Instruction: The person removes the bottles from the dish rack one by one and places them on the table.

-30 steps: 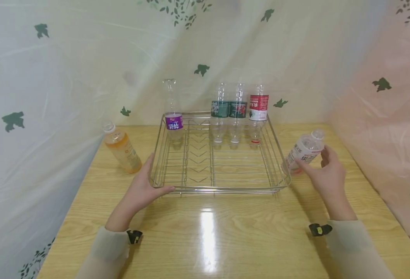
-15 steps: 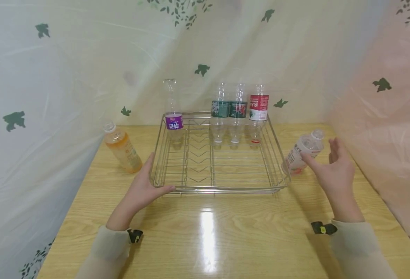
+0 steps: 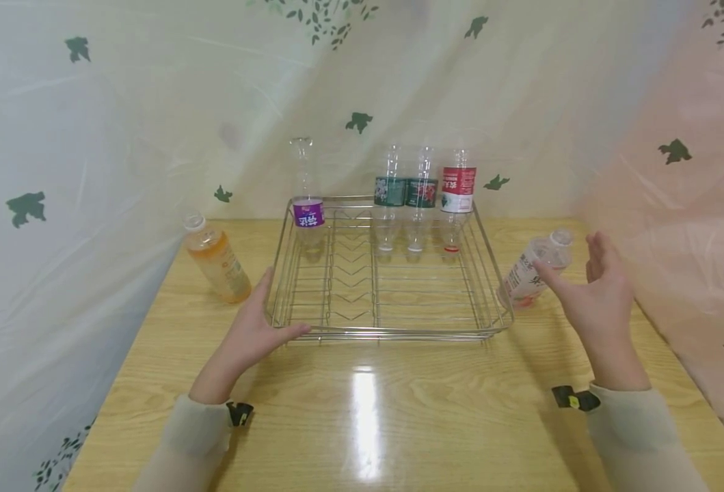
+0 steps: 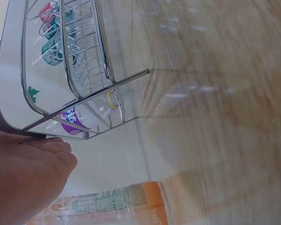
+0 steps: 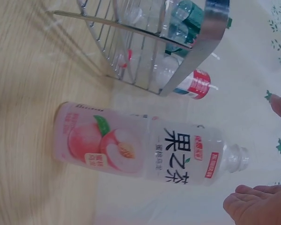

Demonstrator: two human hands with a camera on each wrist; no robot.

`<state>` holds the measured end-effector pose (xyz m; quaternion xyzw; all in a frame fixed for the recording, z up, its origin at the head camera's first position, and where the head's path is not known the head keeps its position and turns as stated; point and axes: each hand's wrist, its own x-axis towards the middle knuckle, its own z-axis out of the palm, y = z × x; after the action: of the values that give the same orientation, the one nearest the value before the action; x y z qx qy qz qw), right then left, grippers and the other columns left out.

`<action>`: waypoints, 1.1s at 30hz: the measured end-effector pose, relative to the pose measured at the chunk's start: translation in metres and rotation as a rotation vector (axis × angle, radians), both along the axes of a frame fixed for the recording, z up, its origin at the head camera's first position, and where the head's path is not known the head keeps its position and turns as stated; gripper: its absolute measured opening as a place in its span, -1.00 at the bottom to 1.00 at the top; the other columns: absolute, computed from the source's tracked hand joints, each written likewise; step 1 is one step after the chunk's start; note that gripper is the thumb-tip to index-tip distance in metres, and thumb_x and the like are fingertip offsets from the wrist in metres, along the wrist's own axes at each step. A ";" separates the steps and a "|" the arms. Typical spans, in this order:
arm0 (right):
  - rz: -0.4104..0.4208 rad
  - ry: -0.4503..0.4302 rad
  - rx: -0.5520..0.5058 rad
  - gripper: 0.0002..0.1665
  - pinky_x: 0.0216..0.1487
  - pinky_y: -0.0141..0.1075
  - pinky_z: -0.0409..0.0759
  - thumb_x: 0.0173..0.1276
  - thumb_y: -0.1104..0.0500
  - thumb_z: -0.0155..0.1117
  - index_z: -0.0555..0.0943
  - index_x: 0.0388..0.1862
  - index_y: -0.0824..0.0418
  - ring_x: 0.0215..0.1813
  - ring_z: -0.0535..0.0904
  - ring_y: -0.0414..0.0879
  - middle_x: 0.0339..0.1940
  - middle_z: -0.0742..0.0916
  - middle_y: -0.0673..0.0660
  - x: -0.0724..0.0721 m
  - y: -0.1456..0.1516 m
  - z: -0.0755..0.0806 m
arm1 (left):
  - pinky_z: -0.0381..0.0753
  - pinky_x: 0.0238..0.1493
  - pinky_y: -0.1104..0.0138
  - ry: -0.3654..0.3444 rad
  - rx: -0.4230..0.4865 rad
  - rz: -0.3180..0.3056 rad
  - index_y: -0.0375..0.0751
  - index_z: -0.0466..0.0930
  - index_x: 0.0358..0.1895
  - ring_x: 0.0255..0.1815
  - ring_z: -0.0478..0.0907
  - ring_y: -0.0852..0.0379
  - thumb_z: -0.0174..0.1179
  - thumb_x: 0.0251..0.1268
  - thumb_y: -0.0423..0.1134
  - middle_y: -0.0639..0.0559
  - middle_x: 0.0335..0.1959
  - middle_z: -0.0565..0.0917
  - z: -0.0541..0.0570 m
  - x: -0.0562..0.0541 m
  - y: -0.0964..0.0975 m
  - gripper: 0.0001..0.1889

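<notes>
My left hand (image 3: 247, 342) rests on the front left corner of a wire dish rack (image 3: 392, 334), its thumb lying along the front rim and its straight fingers along the left side. My right hand (image 3: 601, 307) is held spread beside an upright clear bottle (image 5: 131, 145) with a peach label, capless, to the right of the rack. In the right wrist view a gap shows between fingers and bottle neck. Standing upside down in the rack are a purple-labelled bottle (image 3: 308, 213), two green-labelled bottles (image 3: 390, 192) and a red-labelled bottle (image 3: 458, 189).
To the left of the rack stands an upright capless bottle (image 3: 219, 268) with an orange tint, near the left fingers. The wooden table (image 3: 454, 410) ends against a patterned curtain (image 3: 263, 89) behind and at both sides.
My right hand has let go of the peach-labelled bottle and moved right, its fingers spreading away. The bottle stays in place. My left hand has not visibly moved.
</notes>
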<state>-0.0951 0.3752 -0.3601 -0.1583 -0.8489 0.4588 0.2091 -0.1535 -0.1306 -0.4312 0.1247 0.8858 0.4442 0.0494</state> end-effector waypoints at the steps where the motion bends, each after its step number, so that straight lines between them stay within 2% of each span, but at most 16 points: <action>1: 0.002 0.006 0.002 0.26 0.45 -0.52 0.01 0.29 -0.04 0.52 -0.11 0.70 0.05 0.61 -0.05 -0.18 0.66 0.09 -0.02 0.000 -0.002 0.001 | 0.02 0.48 -0.23 0.001 0.003 0.000 -0.02 -0.32 0.68 0.59 -0.08 -0.27 0.55 -0.05 0.28 -0.15 0.65 -0.12 0.000 0.000 0.000 0.40; 11: 0.031 0.079 0.044 0.21 0.51 -0.33 0.07 0.26 0.06 0.56 0.00 0.69 0.07 0.59 0.06 -0.13 0.64 0.19 0.02 0.003 -0.015 0.011 | 0.05 0.47 -0.23 0.009 -0.009 -0.002 -0.06 -0.28 0.68 0.58 -0.03 -0.29 0.55 -0.01 0.23 -0.17 0.65 -0.07 -0.004 0.003 0.000 0.36; 14: 0.043 0.086 0.051 0.20 0.50 -0.36 0.08 0.26 0.07 0.56 0.01 0.69 0.06 0.59 0.06 -0.14 0.64 0.19 0.02 0.003 -0.018 0.016 | 0.04 0.48 -0.23 0.012 -0.005 -0.002 -0.06 -0.28 0.68 0.58 -0.03 -0.28 0.56 0.01 0.18 -0.17 0.65 -0.08 -0.002 0.003 -0.001 0.34; 23: 0.078 0.117 0.036 0.14 0.44 -0.48 0.14 0.25 0.13 0.57 0.10 0.67 0.09 0.58 0.13 -0.11 0.62 0.24 0.03 0.010 -0.039 0.039 | 0.04 0.49 -0.20 0.003 -0.009 -0.011 -0.05 -0.28 0.68 0.59 -0.06 -0.24 0.55 0.00 0.22 -0.12 0.65 -0.10 0.003 0.002 0.000 0.35; 28: 0.104 0.170 0.027 0.09 0.43 -0.43 0.22 0.23 0.19 0.58 0.19 0.64 0.09 0.55 0.20 -0.11 0.59 0.32 0.03 0.010 -0.049 0.049 | 0.04 0.49 -0.20 0.012 -0.010 -0.019 -0.08 -0.29 0.68 0.59 -0.06 -0.25 0.55 0.04 0.16 -0.14 0.65 -0.10 0.003 0.001 -0.001 0.33; 33: 0.152 0.184 0.029 0.08 0.45 -0.36 0.23 0.21 0.19 0.59 0.21 0.63 0.09 0.55 0.22 -0.09 0.58 0.33 0.03 0.006 -0.052 0.050 | 0.04 0.49 -0.20 0.014 -0.008 -0.016 -0.08 -0.28 0.68 0.59 -0.06 -0.25 0.56 0.05 0.14 -0.13 0.65 -0.11 0.003 0.001 -0.001 0.32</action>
<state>-0.0891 0.3232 -0.3105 -0.0476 -0.8424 0.4734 0.2529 -0.1522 -0.1313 -0.4284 0.1349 0.8870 0.4392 0.0472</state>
